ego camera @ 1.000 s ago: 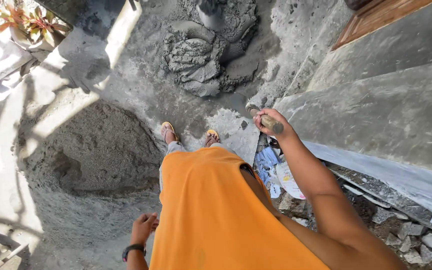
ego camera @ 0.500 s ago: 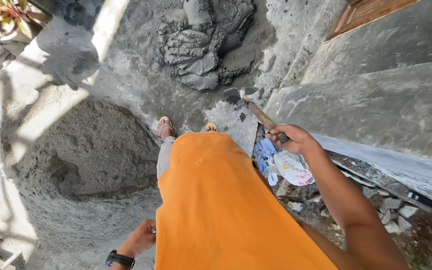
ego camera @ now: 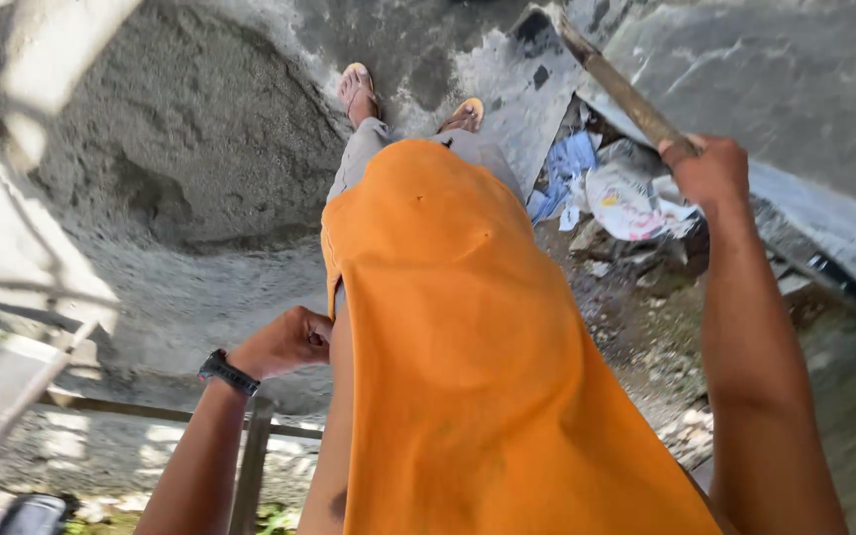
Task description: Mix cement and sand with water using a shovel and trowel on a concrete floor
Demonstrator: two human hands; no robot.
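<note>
My right hand (ego camera: 710, 168) grips the wooden handle (ego camera: 626, 94) of a trowel whose cement-caked blade (ego camera: 532, 25) points up and left, over the edge of a grey concrete slab (ego camera: 507, 99). My left hand (ego camera: 284, 342), with a black wristwatch (ego camera: 225, 372) on the wrist, is closed into a loose fist beside my orange shirt (ego camera: 478, 347) and holds nothing that I can see. My feet in yellow flip-flops (ego camera: 359, 84) stand on wet grey ground.
A large pile of grey sand (ego camera: 180, 129) lies to the left. Crumpled paper and plastic litter (ego camera: 616, 198) and rubble (ego camera: 646, 337) fill a gap beside a plastered grey wall (ego camera: 804, 89) on the right. A metal frame (ego camera: 250, 456) stands at lower left.
The view has swung back and down, so the mortar heap has left the frame. My right hand has lifted the trowel higher and to the right. My left hand has curled up beside my hip.
</note>
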